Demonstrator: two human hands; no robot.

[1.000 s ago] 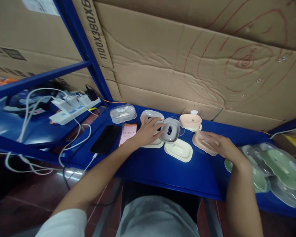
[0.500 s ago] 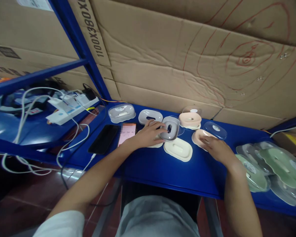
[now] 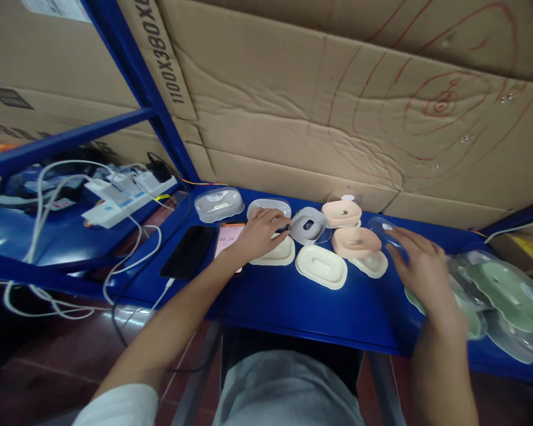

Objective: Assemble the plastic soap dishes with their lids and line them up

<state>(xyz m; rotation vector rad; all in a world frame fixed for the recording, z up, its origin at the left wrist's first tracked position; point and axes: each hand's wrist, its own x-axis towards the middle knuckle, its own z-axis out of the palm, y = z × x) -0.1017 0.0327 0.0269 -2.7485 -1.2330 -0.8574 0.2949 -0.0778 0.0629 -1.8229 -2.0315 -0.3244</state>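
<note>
My left hand rests over a grey oval soap-dish-like tray and the upper edge of a cream tray; its fingers are bent but apart. Just right of its fingertips, a slotted grey insert lies on a clear lid. My right hand, slightly blurred, reaches over a clear oval lid, thumb and fingers apart around its near end. To its left, a peach insert sits partly on a cream tray. Another cream tray lies in front.
Behind stands another peach piece on a pale base, with a clear lid against the cardboard wall. Green lidded pieces are heaped on the right. Two phones lie left, one black, near a covered grey dish and power strip.
The grey insert has left my left hand and lies flat; that hand has drawn back left. My right hand has let go of the peach insert and moved right to the clear lid.
</note>
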